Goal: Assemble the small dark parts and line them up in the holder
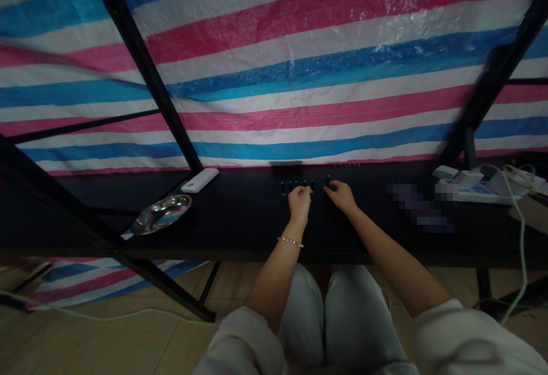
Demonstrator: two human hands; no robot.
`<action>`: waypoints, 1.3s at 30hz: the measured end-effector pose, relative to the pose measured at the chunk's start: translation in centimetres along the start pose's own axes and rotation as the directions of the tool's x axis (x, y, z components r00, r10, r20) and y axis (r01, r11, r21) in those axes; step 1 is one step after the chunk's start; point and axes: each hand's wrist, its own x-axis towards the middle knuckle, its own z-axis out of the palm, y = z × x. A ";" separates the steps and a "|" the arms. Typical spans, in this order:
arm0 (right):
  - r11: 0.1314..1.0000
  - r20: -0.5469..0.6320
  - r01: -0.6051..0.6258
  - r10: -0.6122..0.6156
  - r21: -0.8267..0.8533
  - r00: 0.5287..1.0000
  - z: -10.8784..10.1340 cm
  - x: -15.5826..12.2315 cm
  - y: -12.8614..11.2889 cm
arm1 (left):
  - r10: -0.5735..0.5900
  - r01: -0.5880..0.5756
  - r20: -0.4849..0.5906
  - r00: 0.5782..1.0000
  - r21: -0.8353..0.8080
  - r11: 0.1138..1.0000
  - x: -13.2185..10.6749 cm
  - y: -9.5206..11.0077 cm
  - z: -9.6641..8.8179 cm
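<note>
Several small dark cylinders stand in a short row on the black table, in front of my left hand. The fingers of that hand are curled together at the right end of the row. What they hold, if anything, is too small to make out. A beaded bracelet circles the left wrist. To the right, my right hand has its thumb and fingertips closed around a small black cylinder, whose top shows above the fingers. A gap separates the two hands.
A shiny metal dish and a white power bank-like block lie at left. Tiny pieces and a flat dark bar line the back edge. A power strip with cables sits at right, near a blurred patch. Black frame posts rise at both sides.
</note>
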 end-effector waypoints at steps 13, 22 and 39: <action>0.896 0.018 0.399 -0.404 -0.197 0.915 -2.1 -2.6 -0.7 | 0.367 -0.414 0.221 0.904 0.235 0.879 -1.3 0.2 0.5; 0.860 0.060 0.463 -0.462 -0.216 0.885 -2.3 -2.9 -1.0 | 0.416 -0.454 0.207 0.886 0.196 0.869 -1.1 0.1 0.8; 0.879 0.073 0.448 -0.442 -0.163 0.894 -1.8 -2.8 -0.6 | 0.435 -0.451 0.127 0.892 0.171 0.876 -1.0 0.3 0.6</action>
